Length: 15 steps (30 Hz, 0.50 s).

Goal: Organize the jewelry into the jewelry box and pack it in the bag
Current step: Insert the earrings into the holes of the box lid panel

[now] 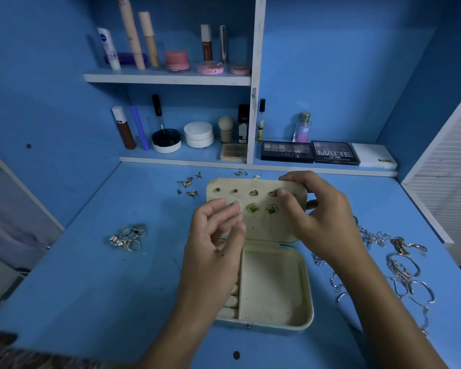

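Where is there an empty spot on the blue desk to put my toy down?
The biggest bare patch is front left, between the pile of rings and the open jewelry box. Some room lies back left, beside the loose earrings. The right side is crowded with chains and bangles, and both hands are at the box lid.

A: Body only, quick. What's visible?

B: Two bare forearms and hands. Left hand [215, 235], right hand [321, 211]. No sleeves on either arm as far as the frame goes.

A: Rings, watch, bracelets worn?

B: None I can see on fingers or wrists. Nails short, unpainted as far as I can tell. One small dark spot on the back of the left hand.

A: Clothing?

B: Blurred patterned fabric at bottom left corner; can't tell what.
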Available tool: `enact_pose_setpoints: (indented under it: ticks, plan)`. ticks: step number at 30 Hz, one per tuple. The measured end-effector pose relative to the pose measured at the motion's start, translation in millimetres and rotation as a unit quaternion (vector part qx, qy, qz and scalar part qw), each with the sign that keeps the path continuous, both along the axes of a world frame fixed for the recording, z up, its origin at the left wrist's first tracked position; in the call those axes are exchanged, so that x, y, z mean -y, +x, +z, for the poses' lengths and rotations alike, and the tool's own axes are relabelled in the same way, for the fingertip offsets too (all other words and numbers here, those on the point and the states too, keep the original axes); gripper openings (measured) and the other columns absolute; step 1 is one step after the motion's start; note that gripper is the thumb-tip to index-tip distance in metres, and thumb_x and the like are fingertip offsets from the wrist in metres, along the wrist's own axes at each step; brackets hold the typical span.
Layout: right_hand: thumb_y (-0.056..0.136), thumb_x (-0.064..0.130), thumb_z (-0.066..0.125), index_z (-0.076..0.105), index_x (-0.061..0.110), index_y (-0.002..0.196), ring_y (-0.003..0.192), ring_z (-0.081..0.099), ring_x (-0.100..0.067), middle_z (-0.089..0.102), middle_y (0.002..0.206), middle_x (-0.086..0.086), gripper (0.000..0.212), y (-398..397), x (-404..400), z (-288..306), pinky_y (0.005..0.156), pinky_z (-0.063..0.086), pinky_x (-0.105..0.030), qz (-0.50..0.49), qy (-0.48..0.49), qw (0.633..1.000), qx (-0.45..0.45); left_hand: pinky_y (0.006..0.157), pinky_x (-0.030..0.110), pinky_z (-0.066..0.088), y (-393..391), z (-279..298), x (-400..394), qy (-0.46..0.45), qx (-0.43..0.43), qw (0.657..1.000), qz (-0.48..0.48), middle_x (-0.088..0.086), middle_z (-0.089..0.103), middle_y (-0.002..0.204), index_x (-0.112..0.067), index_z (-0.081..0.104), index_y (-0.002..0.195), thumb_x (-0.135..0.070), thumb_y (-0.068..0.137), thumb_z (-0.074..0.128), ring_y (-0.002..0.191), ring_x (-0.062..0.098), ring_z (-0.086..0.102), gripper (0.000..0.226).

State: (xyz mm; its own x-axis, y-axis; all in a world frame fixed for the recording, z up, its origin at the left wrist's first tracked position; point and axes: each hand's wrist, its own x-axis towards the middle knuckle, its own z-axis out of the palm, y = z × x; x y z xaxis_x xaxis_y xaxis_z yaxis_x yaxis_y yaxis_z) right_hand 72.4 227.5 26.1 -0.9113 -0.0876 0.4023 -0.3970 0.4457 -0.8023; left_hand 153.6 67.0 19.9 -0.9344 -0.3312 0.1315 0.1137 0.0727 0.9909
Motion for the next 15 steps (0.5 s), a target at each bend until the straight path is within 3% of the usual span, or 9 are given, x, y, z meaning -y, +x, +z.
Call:
enact_pose_setpoints:
  ticks: [6,9,15]
  plan:
    - [0.093,0.035,0.063,0.067,0.032,0.104,0.089,0.065,-0.008,0.066,0.097,0.023,0.012,19.7,-2.3,2.6,0.069,0.052,-0.032,0.01,-0.022,1.0,-0.003,0.107,0.037,0.045,14.9,7.6,-5.9,0.095,0.009,0.995,-0.018,-0.014,0.069,0.12,-0.037,0.044,0.133,-0.015,0.095,0.063,0.115,-0.001,0.062,0.048]
    - [0.091,0.041,0.058,0.066,0.034,0.102,0.094,0.064,-0.005,0.066,0.1,0.025,0.015,34.8,-3.6,2.6,0.073,0.052,-0.024,0.018,-0.016,0.999,-0.024,0.108,0.039,0.042,24.6,8.6,-10.0,0.154,0.008,0.988,-0.017,-0.011,0.07,0.12,-0.039,0.041,0.135,-0.027,0.084,0.065,0.117,0.003,0.063,0.058]
    - [0.095,0.05,0.046,0.065,0.033,0.104,0.097,0.065,-0.006,0.068,0.101,0.021,0.027,58.7,-7.3,-0.9,0.076,0.048,-0.014,0.031,-0.016,0.998,-0.051,0.106,0.039,0.043,40.3,11.0,-14.9,0.262,0.008,0.965,-0.006,0.0,0.071,0.121,-0.038,0.036,0.139,-0.028,0.076,0.063,0.112,0.012,0.067,0.069]
